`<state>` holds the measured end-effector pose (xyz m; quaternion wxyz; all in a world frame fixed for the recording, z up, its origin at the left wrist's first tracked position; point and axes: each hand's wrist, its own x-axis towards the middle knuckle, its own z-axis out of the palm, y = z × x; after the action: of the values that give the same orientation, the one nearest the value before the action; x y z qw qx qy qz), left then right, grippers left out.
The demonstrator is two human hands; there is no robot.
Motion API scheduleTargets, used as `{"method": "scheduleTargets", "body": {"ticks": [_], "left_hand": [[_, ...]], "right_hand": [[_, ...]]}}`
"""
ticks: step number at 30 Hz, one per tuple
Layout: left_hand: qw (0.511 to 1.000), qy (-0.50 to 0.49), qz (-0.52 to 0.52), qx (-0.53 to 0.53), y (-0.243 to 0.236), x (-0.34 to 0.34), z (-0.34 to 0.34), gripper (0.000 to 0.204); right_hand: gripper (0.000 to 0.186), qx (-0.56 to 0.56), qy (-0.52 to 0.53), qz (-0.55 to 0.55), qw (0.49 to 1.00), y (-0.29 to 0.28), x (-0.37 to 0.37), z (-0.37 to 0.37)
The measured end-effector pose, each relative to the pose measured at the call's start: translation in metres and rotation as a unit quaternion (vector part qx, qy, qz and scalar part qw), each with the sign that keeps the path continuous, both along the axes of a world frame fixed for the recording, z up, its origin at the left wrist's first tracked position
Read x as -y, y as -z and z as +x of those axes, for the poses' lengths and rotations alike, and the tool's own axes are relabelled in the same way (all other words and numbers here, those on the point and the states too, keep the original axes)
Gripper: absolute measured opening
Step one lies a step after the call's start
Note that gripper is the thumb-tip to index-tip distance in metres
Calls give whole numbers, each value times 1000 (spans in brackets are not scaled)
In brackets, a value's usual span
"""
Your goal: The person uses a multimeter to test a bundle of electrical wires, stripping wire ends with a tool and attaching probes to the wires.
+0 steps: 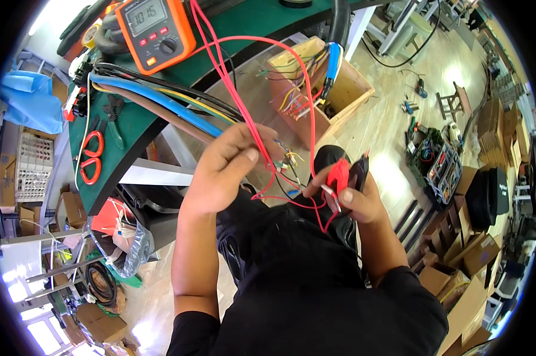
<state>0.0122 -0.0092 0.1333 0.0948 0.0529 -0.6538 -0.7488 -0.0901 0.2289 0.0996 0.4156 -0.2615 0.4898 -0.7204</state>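
My left hand (223, 169) is curled in front of my lap. Its thumb and fingers close around the red test leads (229, 89), which hang from the meter. Just past those fingertips are loose thin wire ends (290, 159) in several colours; what bears them is partly hidden. My right hand (363, 204) grips a red alligator clip (338, 175) and a black alligator clip (360, 171) side by side, jaws upward. A red lead loops below that hand. The orange handheld meter (155, 35) lies on the green table with its display lit.
On the green table (140, 110) are red-handled scissors (91, 159), green-handled pliers (115, 124) and thick cables (155, 98). A wooden box (339, 115) with wires stands on the floor ahead. An open tool case (437, 166) and cardboard boxes (472, 255) are at right.
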Motion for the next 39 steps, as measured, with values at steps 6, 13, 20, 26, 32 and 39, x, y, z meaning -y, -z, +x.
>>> {"method": "scheduleTargets", "body": {"ticks": [6,13,20,26,32,39], "left_hand": [[986,-48,132,87,9,-20,1,31],[963,27,213,162,5,-30,-1,38],[978,-91,85,165,3,-39,1,22],[965,-156,-160,134,7,-49,0,18],[962,-183,-177,95,3,-49,-3,16],[933,-251,-226,125,2,-14,25,13]], "right_hand": [[52,-41,47,-13,998,-3,17,-4],[43,-39,-6,-23,999,-4,40,4],[51,81,-66,-26,994,1,29,12],[53,110,-62,23,992,-11,23,25],[57,166,-146,-13,975,-1,23,32],[59,67,-86,-111,988,12,1,5]]}}
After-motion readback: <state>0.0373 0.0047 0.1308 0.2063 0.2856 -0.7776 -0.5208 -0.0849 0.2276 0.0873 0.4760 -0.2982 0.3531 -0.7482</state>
